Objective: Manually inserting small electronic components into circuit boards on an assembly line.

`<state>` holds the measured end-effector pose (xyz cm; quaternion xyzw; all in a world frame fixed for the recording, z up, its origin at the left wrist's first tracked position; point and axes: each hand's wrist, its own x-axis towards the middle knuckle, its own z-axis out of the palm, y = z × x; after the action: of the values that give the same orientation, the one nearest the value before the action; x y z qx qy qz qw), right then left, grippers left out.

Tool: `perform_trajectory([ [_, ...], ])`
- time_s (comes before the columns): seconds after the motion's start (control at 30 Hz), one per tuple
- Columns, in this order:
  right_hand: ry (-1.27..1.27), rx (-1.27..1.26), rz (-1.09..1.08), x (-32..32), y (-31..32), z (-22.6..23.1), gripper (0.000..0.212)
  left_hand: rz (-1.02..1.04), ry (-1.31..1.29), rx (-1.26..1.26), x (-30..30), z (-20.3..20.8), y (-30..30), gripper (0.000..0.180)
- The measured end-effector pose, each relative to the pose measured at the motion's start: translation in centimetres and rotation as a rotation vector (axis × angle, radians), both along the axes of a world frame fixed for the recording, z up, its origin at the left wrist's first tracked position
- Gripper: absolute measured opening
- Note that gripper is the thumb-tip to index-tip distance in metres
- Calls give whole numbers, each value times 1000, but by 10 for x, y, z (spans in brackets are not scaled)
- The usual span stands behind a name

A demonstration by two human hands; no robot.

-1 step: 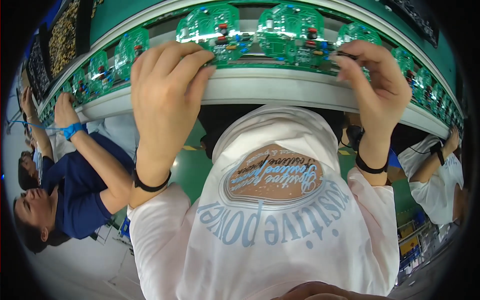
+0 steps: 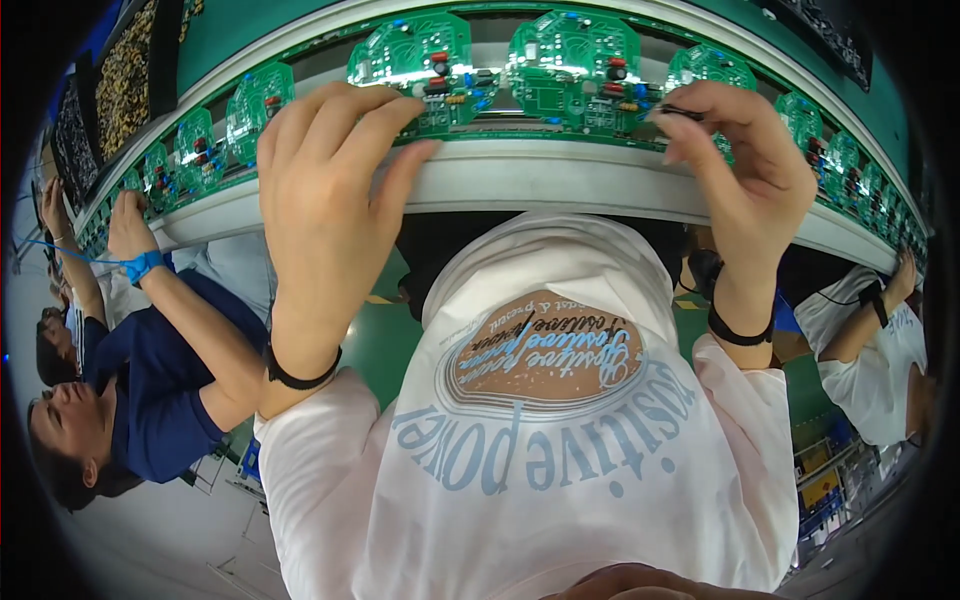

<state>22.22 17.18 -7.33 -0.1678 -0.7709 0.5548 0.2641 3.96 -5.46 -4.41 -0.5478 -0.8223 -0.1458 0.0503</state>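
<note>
Green circuit boards stand in a row along a pale rail in front of me. My left hand is over the near edge of the left-centre board. Its thumb and forefinger are apart, with nothing visible between them; the other fingers cover part of the board. Small red, black and blue components show beside the fingertips. To the right, my right hand pinches a small dark electronic component between thumb and forefinger. That hand hovers at the near edge of the right board, just right of the middle board.
More boards run along the rail to both sides. Black bins with yellowish small parts and silvery parts stand far left; another dark bin is far right. Co-workers work at both ends. Each of my wrists wears a black band.
My left thumb has moved away from the forefinger, opening the pinch. The boards have slid slightly left, and my right hand, still pinching the dark component, has shifted a little left too.
</note>
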Motion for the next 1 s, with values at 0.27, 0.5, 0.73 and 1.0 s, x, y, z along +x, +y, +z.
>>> perform_trajectory([
  [0.27,3,294,177,-21,-18,17,21,-30,-1488,448,47,3,42,40],
  [0.5,-45,239,141,-25,-17,25,21,24,-2127,577,41,-11,52,45],
  [0.73,49,-122,-11,-7,17,16,17,47,-1915,422,35,-11,46,40],
  [1.0,-177,5,15,12,52,17,13,-44,-1764,454,28,-16,29,29],
])
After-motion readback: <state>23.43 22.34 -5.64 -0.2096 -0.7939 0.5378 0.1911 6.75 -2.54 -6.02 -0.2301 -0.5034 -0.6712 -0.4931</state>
